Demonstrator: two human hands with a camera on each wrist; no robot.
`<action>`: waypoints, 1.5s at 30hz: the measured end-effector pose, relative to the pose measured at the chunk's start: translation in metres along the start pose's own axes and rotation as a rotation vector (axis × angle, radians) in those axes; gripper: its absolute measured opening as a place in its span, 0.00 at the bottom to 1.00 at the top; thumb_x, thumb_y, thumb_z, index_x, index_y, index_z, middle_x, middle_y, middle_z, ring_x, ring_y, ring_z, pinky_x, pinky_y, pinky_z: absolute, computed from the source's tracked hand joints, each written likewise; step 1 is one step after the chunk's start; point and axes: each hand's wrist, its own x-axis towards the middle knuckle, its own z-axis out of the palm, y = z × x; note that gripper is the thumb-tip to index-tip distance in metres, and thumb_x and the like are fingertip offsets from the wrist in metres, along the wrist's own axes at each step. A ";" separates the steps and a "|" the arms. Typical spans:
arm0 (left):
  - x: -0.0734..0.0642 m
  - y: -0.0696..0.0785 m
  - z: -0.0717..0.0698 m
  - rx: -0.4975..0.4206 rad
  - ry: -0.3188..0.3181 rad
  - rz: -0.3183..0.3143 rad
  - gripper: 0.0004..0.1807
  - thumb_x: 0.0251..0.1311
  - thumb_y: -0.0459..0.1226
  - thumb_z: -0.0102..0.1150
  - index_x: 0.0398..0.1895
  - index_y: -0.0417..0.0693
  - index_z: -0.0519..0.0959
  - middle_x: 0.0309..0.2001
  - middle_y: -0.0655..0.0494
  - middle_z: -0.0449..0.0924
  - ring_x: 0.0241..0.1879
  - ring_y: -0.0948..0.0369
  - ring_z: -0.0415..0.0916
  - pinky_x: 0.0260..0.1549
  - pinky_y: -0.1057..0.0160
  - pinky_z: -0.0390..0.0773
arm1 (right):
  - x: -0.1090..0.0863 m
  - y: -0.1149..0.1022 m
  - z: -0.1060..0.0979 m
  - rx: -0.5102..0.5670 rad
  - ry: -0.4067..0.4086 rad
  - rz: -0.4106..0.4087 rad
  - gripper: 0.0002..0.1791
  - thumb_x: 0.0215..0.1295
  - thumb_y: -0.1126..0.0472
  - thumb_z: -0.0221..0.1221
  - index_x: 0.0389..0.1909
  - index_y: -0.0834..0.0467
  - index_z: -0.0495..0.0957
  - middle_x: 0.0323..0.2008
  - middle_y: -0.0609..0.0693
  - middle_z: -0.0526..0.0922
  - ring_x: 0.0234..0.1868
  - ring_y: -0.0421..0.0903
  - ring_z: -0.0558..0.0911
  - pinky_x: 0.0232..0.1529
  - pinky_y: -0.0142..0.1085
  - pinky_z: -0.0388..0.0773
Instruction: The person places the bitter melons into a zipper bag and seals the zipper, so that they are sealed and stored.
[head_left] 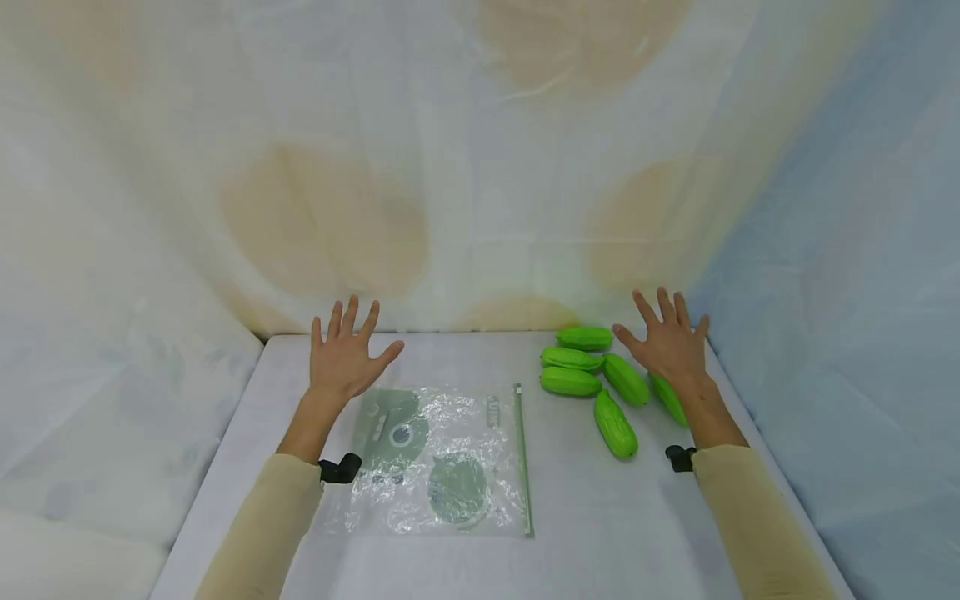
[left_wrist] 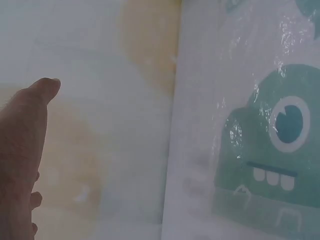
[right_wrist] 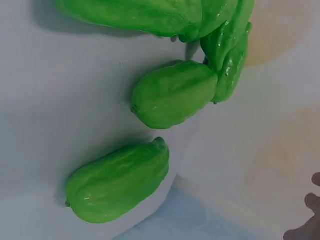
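Note:
My left hand hovers with fingers spread near the back left of the table, holding nothing. Just in front of it lies a clear plastic zip bag, flat, with green cartoon monster prints and a green slider strip along its right side. Its one-eyed print shows large in the left wrist view. Over the right side, my right hand is also spread and holds nothing. Several bright green ridged gourds lie beside and below it; one gourd is partly hidden by the forearm. Two gourds appear separately in the right wrist view.
A white table carries everything. Pale sheeting with tan spots rises directly behind its back edge, and bluish sheeting stands along the right. Black wrist straps sit at the sleeve cuffs.

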 end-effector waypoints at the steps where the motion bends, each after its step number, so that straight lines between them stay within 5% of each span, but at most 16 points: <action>1: -0.001 0.002 0.000 -0.003 -0.003 0.001 0.52 0.61 0.76 0.33 0.82 0.63 0.44 0.82 0.47 0.38 0.79 0.43 0.34 0.71 0.34 0.31 | -0.001 -0.001 0.000 0.002 0.005 -0.008 0.47 0.68 0.26 0.46 0.81 0.43 0.47 0.79 0.63 0.44 0.78 0.67 0.41 0.62 0.79 0.34; 9: -0.016 0.022 0.008 -0.061 0.052 0.032 0.50 0.63 0.73 0.38 0.82 0.61 0.47 0.80 0.46 0.46 0.78 0.43 0.45 0.71 0.34 0.44 | -0.014 -0.016 0.003 0.060 0.045 -0.090 0.41 0.69 0.37 0.57 0.79 0.46 0.58 0.65 0.67 0.67 0.63 0.70 0.67 0.52 0.71 0.64; 15: -0.034 0.036 0.024 -0.121 0.067 0.064 0.48 0.64 0.72 0.41 0.82 0.61 0.50 0.79 0.47 0.51 0.76 0.44 0.51 0.71 0.35 0.47 | -0.028 -0.030 0.009 0.098 -0.029 -0.124 0.39 0.70 0.38 0.56 0.77 0.48 0.61 0.60 0.67 0.72 0.56 0.68 0.73 0.43 0.63 0.74; 21: -0.048 0.046 0.033 -0.139 0.064 0.071 0.47 0.65 0.71 0.41 0.81 0.61 0.52 0.78 0.47 0.54 0.75 0.46 0.54 0.69 0.36 0.51 | -0.046 -0.046 0.018 0.222 -0.099 -0.125 0.36 0.73 0.38 0.53 0.75 0.51 0.63 0.59 0.64 0.73 0.55 0.64 0.75 0.42 0.60 0.76; 34: -0.068 0.070 0.052 -0.180 0.044 0.124 0.44 0.66 0.70 0.42 0.80 0.62 0.55 0.75 0.47 0.60 0.70 0.45 0.63 0.67 0.38 0.57 | -0.072 -0.085 0.035 0.473 -0.058 -0.188 0.30 0.70 0.48 0.61 0.70 0.54 0.71 0.49 0.58 0.81 0.40 0.51 0.80 0.40 0.45 0.75; 45: -0.087 0.092 0.067 -0.241 -0.005 0.156 0.44 0.65 0.71 0.42 0.80 0.64 0.56 0.73 0.48 0.64 0.68 0.43 0.67 0.65 0.37 0.61 | -0.095 -0.100 0.067 0.618 -0.143 -0.124 0.29 0.69 0.48 0.63 0.68 0.52 0.73 0.44 0.50 0.81 0.38 0.47 0.80 0.34 0.35 0.77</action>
